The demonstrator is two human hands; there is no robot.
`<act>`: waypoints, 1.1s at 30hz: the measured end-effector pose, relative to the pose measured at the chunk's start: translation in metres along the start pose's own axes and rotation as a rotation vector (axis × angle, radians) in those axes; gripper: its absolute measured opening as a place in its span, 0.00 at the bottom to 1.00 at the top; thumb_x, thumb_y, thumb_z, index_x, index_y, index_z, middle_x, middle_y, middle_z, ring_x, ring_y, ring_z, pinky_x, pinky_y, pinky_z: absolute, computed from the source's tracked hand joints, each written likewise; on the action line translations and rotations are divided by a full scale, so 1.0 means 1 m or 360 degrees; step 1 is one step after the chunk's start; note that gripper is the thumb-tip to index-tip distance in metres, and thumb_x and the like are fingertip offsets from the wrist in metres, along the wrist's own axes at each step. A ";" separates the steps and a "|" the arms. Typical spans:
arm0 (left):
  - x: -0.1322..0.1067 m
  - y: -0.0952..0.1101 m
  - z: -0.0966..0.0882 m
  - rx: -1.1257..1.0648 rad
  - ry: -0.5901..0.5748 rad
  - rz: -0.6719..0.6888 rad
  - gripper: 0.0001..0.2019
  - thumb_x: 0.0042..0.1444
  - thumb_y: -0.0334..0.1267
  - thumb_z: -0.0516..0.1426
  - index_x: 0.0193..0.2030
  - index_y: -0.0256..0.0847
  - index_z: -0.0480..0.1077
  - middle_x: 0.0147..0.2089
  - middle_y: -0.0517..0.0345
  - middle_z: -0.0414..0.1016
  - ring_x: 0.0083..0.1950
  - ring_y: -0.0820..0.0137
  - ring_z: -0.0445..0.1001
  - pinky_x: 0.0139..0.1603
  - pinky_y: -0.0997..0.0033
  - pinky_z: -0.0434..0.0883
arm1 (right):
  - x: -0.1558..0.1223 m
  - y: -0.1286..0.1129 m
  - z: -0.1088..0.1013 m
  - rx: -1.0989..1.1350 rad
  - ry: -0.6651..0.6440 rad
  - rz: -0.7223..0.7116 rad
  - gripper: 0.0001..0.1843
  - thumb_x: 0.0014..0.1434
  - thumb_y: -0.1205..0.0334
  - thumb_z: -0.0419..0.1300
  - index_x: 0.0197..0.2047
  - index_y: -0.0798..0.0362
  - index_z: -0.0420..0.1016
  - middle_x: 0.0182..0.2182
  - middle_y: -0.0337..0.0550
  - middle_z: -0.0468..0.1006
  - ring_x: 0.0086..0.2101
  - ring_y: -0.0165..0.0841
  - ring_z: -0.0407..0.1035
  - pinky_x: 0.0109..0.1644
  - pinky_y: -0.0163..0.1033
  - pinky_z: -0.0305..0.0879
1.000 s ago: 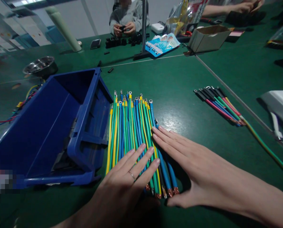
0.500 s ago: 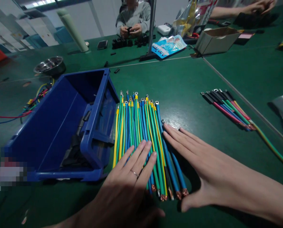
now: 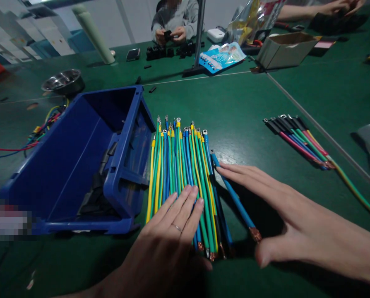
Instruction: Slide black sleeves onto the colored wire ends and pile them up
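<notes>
A row of cut cables (image 3: 174, 165), green, yellow and blue, lies side by side on the table, with ring terminals at the far ends and bare copper at several near ends. My left hand (image 3: 172, 229) rests flat across the row, fingers stretched out. To the right, my right hand (image 3: 265, 203) has a single blue cable (image 3: 236, 194) lengthwise between fingertips and thumb. That cable slants apart from the row, its terminal end near my fingertips and its copper end at my thumb.
A blue bin (image 3: 76, 165) with black pieces inside stands left of the row. More cables with black sleeves (image 3: 293, 138) lie at the right. Behind are a metal bowl (image 3: 63, 82), a stand pole (image 3: 199, 37), a cardboard box (image 3: 284, 51) and a person working (image 3: 175, 25).
The blue cable at the right edge has come away from the row, its copper end swinging right with my right hand. My left hand stays nearly in place.
</notes>
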State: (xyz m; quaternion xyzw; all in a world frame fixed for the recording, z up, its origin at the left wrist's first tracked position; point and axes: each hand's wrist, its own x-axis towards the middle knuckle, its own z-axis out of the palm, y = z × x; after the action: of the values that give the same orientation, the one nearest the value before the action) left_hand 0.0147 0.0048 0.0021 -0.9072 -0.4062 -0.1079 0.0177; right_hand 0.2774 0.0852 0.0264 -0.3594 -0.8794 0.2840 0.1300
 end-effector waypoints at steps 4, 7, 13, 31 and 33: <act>0.000 0.002 -0.004 -0.0058 0.0028 0.0015 0.26 0.70 0.46 0.48 0.63 0.23 0.60 0.66 0.34 0.64 0.70 0.53 0.59 0.66 0.53 0.66 | 0.003 -0.005 0.000 0.0168 0.0042 0.0184 0.38 0.57 0.37 0.58 0.68 0.36 0.56 0.63 0.44 0.68 0.59 0.44 0.66 0.57 0.53 0.68; 0.001 0.003 -0.006 -0.0083 0.0013 0.0014 0.25 0.70 0.44 0.49 0.64 0.23 0.60 0.67 0.33 0.63 0.71 0.52 0.58 0.65 0.51 0.67 | 0.007 -0.010 -0.003 0.0180 0.0127 0.0299 0.28 0.59 0.43 0.59 0.61 0.39 0.67 0.57 0.43 0.74 0.53 0.42 0.71 0.55 0.52 0.70; 0.003 0.002 -0.012 -0.0143 -0.0079 -0.0011 0.27 0.69 0.46 0.48 0.65 0.23 0.58 0.68 0.29 0.61 0.70 0.47 0.58 0.62 0.46 0.70 | 0.015 -0.010 -0.002 0.0399 0.0161 0.0390 0.15 0.64 0.47 0.55 0.46 0.43 0.77 0.45 0.40 0.80 0.45 0.37 0.74 0.49 0.44 0.72; 0.002 0.001 -0.010 -0.0194 -0.0108 -0.0049 0.26 0.68 0.42 0.51 0.68 0.32 0.56 0.71 0.32 0.56 0.74 0.50 0.50 0.63 0.44 0.68 | 0.011 -0.007 0.013 -0.0263 0.0196 -0.0017 0.15 0.65 0.59 0.54 0.54 0.50 0.70 0.52 0.53 0.69 0.49 0.42 0.67 0.50 0.51 0.69; 0.001 0.002 -0.010 -0.0178 -0.0114 -0.0056 0.25 0.67 0.40 0.52 0.68 0.33 0.56 0.70 0.33 0.56 0.74 0.51 0.50 0.63 0.44 0.67 | 0.010 -0.010 0.016 -0.0300 0.0193 -0.0121 0.20 0.64 0.59 0.56 0.59 0.50 0.68 0.59 0.55 0.65 0.56 0.44 0.63 0.55 0.53 0.67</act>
State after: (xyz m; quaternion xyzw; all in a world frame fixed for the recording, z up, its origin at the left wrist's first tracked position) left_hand 0.0148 0.0033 0.0118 -0.9028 -0.4158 -0.0981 -0.0494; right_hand 0.2581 0.0796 0.0198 -0.3528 -0.9057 0.1726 0.1593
